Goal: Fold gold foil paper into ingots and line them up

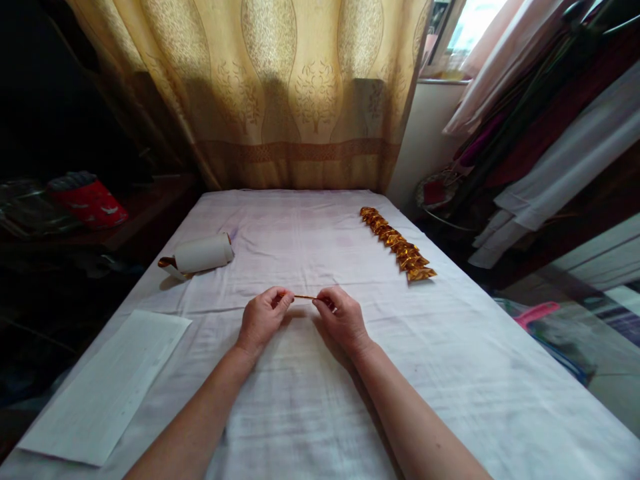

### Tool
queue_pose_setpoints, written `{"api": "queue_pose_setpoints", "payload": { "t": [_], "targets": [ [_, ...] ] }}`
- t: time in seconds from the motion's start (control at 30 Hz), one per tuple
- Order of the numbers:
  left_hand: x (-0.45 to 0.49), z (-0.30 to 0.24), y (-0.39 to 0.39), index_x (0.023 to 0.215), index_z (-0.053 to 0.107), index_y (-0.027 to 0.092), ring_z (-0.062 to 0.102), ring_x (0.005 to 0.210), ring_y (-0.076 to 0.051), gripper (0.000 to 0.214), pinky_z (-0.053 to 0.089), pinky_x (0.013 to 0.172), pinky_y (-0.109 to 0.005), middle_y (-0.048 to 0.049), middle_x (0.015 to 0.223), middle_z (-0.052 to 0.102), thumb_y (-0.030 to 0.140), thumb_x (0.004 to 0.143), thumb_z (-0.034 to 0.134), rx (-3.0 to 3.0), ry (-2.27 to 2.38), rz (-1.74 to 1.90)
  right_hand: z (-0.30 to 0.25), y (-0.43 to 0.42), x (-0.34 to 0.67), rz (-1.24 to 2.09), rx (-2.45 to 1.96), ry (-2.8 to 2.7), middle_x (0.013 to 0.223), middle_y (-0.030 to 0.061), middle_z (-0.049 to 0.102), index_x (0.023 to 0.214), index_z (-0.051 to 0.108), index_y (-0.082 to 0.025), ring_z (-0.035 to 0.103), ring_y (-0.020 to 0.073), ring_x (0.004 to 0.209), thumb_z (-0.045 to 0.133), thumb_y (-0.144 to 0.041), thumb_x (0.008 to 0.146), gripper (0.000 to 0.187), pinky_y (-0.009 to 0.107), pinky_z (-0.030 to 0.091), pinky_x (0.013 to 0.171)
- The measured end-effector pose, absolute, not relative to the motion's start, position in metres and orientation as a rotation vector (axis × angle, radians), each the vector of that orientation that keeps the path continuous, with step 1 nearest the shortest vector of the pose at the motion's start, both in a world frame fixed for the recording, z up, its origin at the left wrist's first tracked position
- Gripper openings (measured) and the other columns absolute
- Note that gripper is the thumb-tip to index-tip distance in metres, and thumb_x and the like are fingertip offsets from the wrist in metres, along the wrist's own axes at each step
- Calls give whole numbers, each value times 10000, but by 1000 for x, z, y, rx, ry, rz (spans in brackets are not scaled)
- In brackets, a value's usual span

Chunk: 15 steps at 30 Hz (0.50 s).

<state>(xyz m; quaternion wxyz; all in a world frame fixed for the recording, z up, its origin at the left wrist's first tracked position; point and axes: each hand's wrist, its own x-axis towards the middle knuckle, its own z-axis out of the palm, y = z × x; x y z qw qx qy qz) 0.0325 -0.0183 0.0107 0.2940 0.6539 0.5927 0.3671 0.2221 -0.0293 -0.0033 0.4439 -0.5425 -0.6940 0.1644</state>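
Between my two hands stretches a thin gold strip, seen nearly edge-on; whether it is folded foil paper I cannot tell. My left hand pinches its left end between thumb and fingers. At the other end, my right hand grips it the same way. Both hands are held just above the white cloth, casting shadows on it. To the right and farther back lies a row of folded gold foil pieces, overlapping one another. A roll of white-backed gold foil paper rests at the left, its loose end curling.
A flat white sheet lies at the near left of the cloth-covered surface. A gold curtain hangs behind the far edge. Clothes hang at the right, and a red patterned container stands off to the left.
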Motion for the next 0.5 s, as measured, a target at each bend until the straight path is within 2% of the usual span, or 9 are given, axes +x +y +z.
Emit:
{"api": "queue_pose_setpoints", "payload": {
  "t": [0.13, 0.3, 0.5],
  "targets": [
    [33, -1, -23, 875, 722, 207, 670, 668, -161, 365, 500, 618, -235, -14, 759, 744, 532, 829, 562, 1690, 1617, 1026, -7, -31, 221, 521, -1378, -1668, 773, 19, 686, 845, 663, -213, 615, 147, 656, 574, -339, 874, 156, 262, 499, 667],
    [29, -7, -26, 916, 733, 208, 684, 680, -170, 383, 523, 637, -244, -24, 791, 760, 547, 828, 578, 1664, 1611, 1102, -10, -29, 223, 572, -1414, -1681, 887, 45, 748, 953, 723, -223, 668, 168, 731, 582, -328, 865, 197, 294, 530, 734],
    [30, -10, -27, 954, 742, 224, 699, 693, -170, 340, 536, 639, -249, -18, 825, 772, 508, 831, 601, 1675, 1583, 1075, -13, -27, 225, 550, -1403, -1687, 898, 42, 770, 909, 759, -251, 704, 183, 803, 564, -319, 893, 207, 294, 547, 756]
  ]
}}
